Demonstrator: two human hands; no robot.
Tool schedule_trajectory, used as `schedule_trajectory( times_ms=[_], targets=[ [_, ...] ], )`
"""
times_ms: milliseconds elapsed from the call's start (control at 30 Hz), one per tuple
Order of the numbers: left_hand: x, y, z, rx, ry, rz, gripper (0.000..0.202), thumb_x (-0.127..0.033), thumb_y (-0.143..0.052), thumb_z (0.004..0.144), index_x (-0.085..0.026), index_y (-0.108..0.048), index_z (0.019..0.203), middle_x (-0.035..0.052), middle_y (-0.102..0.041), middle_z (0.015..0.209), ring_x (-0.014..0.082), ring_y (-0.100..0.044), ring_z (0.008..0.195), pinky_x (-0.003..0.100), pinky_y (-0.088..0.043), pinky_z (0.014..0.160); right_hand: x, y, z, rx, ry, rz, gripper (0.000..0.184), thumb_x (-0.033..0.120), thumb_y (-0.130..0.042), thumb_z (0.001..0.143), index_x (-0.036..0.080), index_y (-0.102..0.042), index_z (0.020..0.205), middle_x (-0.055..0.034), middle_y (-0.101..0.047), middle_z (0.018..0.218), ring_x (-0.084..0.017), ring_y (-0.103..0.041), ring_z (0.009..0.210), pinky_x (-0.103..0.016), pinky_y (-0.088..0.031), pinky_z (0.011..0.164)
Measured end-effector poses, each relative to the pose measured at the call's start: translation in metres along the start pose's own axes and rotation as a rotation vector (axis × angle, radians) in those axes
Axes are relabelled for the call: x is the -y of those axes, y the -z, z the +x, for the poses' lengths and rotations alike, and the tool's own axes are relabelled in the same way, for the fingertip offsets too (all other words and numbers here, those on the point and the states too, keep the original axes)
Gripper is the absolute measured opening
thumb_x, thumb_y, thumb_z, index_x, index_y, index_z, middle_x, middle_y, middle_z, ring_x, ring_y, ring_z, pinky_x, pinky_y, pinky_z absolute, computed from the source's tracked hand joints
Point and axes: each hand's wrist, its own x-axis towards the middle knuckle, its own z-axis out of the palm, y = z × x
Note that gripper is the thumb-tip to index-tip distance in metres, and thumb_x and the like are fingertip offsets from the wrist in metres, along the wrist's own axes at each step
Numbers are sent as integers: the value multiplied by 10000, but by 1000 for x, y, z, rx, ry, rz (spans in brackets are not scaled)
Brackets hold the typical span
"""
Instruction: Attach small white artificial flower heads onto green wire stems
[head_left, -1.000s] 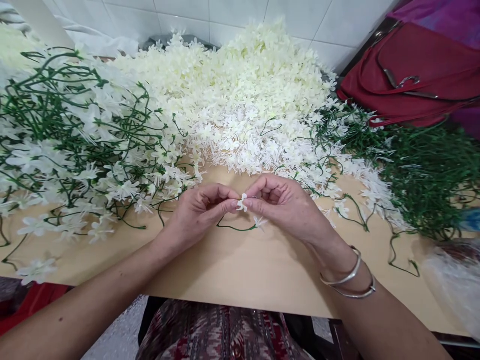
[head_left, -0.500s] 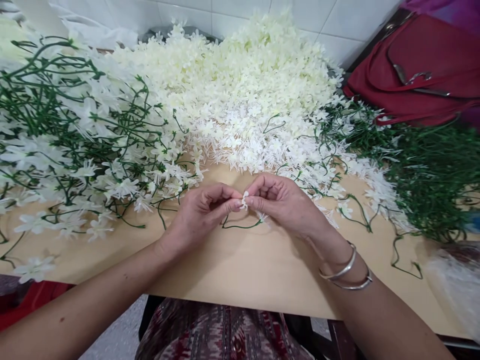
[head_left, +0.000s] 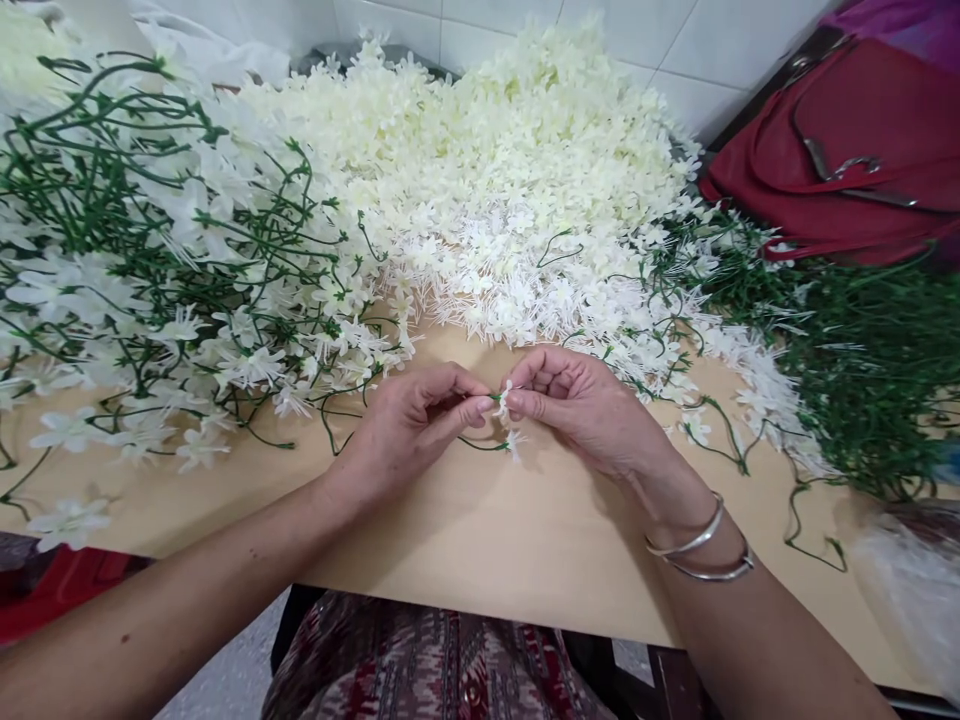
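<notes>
My left hand [head_left: 435, 410] is closed, thumb and forefinger pinching a green plastic stem [head_left: 480, 445] close to its tip. Against that tip sits a small white artificial flower [head_left: 505, 400], its petals held in the pinch of my right hand [head_left: 566, 400]. Lower down, a second white blossom [head_left: 514, 443] hangs at another end of the green stem, just under my right fingertips. Part of the stem is hidden behind my left fingers. Both hands are just above the wooden table [head_left: 480, 540].
A large heap of loose cream-white petals [head_left: 487, 140] fills the back. Flowers on green stems [head_left: 187, 290] are piled at the left. Bare green stems [head_left: 885, 360] lie at the right, near a red bag [head_left: 862, 150] and a clear plastic bag [head_left: 915, 580].
My fingertips have drawn slightly apart, so the green stem tip now shows against the flower. The dangling blossom has swung left, under the pinch. The whole view has shifted a little.
</notes>
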Motion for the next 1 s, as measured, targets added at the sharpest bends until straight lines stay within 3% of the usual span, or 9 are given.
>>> schedule_trajectory(
  times_ms=[300,467,767,900,1000],
  targets=[
    [-1,3,1,30,-107,74,97,-252,-681,984,-195,-728,921,-8,-702,749,119,-616,675,237,-446,643,5,0,0,49,-67,-49,246,342,-905,798,185,-717,816,10,-705,714,-110,-639,653,-246,-525,639],
    [1,5,1,82,-100,111,114,-264,-660,1001,-205,-719,923,-4,-711,771,128,-636,706,237,-449,655,9,1,1,82,-97,-92,260,380,-889,812,190,-712,816,-1,-713,719,-116,-636,643,-250,-502,600],
    [5,3,1,50,-106,164,102,-252,-659,988,-215,-702,904,-21,-686,725,119,-613,648,236,-423,613,10,0,7,99,-97,-127,312,407,-917,769,187,-697,782,17,-674,668,-101,-579,596,-237,-454,545],
    [2,2,2,67,-63,45,122,-279,-662,1003,-202,-710,922,-11,-712,750,117,-627,662,236,-448,631,9,0,8,93,-76,-64,283,382,-909,786,189,-703,807,19,-693,692,-106,-615,632,-240,-490,601],
    [-2,2,1,80,-9,-144,184,-342,-633,1029,-191,-689,939,27,-755,833,144,-693,756,264,-521,733,6,3,7,95,-52,43,282,410,-895,807,199,-722,880,7,-725,755,-127,-664,699,-269,-542,696]
  ],
)
